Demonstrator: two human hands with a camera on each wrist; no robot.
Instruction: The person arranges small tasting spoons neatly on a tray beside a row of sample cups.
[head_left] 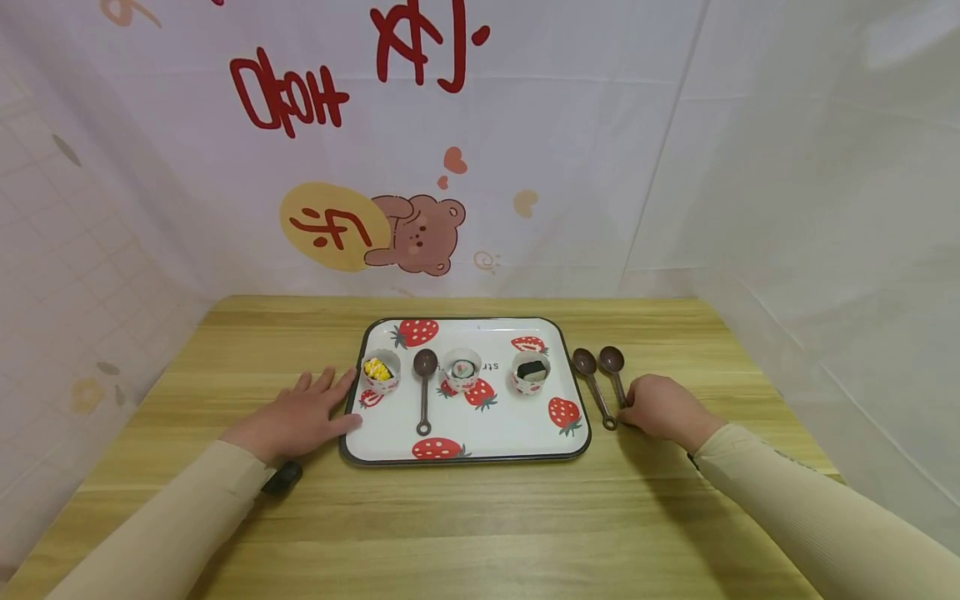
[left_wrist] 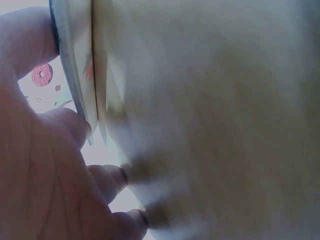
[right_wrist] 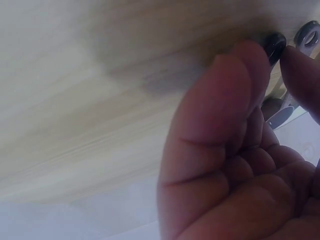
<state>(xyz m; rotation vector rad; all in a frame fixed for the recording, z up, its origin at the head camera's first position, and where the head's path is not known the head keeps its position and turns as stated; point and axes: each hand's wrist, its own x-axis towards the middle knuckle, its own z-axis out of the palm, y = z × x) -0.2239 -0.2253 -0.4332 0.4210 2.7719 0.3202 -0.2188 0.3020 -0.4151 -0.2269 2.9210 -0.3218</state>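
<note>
My left hand [head_left: 302,418] lies at the left edge of a white strawberry-print tray [head_left: 498,433], fingers spread, thumb over the rim. On the right, my right hand [head_left: 663,410] pinches the handle end of a brown measuring spoon [head_left: 612,360] between thumb and forefinger; in the right wrist view the dark handle tip [right_wrist: 275,47] shows between them. Another brown measuring spoon [head_left: 585,362] lies just left of it, beside the tray. A third measuring spoon [head_left: 425,363] lies on the tray, between a paper cup with yellow-topped food [head_left: 377,369] and one with a sushi roll [head_left: 462,368].
Toward the tray's right side stands another paper cup with a black-wrapped rice piece [head_left: 532,371]. The wooden table [head_left: 465,517] meets a white printed cloth [head_left: 570,233] at the back, with cloth walls on both sides.
</note>
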